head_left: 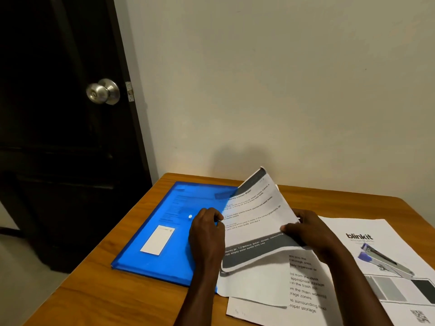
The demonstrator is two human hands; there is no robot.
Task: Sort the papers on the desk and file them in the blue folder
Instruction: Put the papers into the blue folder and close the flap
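Note:
A blue translucent folder (164,231) lies flat on the left half of the wooden desk (98,285), with a white snap button and a white label on it. My left hand (207,231) pinches the left edge of a printed sheet headed Honey Lemon Water (254,222), over the folder's right side. My right hand (313,234) grips the same sheet's right edge. The sheet is lifted and curved, its far corner raised. Under it lie more printed papers (270,290).
A blinkit sheet (376,243) lies on the desk at the right, with a stapler (386,262) resting on it. A dark door with a metal knob (103,91) stands at the left. A plain wall runs behind the desk.

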